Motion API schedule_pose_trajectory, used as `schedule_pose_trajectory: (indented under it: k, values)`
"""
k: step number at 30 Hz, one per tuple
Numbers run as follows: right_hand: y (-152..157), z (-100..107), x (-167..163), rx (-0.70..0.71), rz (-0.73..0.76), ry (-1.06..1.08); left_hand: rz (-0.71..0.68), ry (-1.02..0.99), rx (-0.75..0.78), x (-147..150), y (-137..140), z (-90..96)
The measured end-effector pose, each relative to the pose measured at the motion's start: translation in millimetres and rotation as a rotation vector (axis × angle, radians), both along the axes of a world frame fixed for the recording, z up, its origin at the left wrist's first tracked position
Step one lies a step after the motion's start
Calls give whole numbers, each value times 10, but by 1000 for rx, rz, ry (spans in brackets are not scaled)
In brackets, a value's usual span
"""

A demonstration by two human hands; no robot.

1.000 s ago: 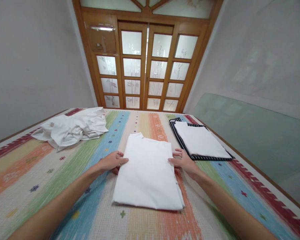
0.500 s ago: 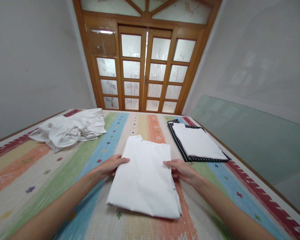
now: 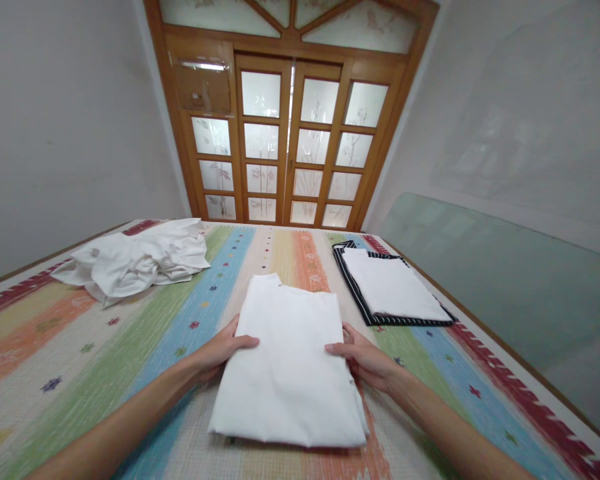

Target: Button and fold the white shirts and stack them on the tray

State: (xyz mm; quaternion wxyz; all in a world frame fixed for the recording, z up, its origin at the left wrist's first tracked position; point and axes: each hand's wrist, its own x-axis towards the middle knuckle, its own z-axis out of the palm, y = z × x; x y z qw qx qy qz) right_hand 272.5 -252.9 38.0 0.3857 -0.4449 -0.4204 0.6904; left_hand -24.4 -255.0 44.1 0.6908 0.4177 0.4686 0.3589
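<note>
A white garment, likely a shirt (image 3: 290, 373), is folded into a flat rectangle in front of me. My left hand (image 3: 226, 348) grips its left edge, thumb on top and the other fingers partly hidden underneath. On the opposite edge, my right hand (image 3: 364, 355) holds the folded shirt the same way, thumb pressed on the upper face. Its near end seems slightly raised above the striped bed cover; how far I cannot tell.
To the left lies a crumpled white garment (image 3: 135, 260). A folded white piece (image 3: 395, 283) rests on a black-and-white striped folded cloth (image 3: 353, 283) to the right. The striped cover (image 3: 155, 363) reaches toward wooden glazed doors (image 3: 290, 147); a pale green headboard-like panel (image 3: 500, 273) stands along the right.
The folded shirt has come slightly nearer to me, its near edge lower in view. Both hands have moved with it and keep their grip. The other garments stay put.
</note>
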Motion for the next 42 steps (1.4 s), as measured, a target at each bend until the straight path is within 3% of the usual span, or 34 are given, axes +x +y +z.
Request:
schedule_pose_trajectory:
  k: [6,14,20,24,30,36,42]
  values:
    - [62,63,107,-85,-13,-60,68,-53,-11,99,20,34]
    - [39,61,267,-48,-7,-29,77,-41,-20,335,119,33]
    - [287,372,509,66,-28,-109,85,-13,101,557,332,211]
    - [560,672,820,143,-58,-176,105,-135,204,896,606,381]
    - [1049,920,1495,168,-271,-334,86,-246,313,1614,1149,483]
    - [1335,1003,2043,180,-452,-468,73,-166,307,2259,1617,453]
    - [1487,926,2365,227,-629,-570,54,-144,339,2675,1844,443]
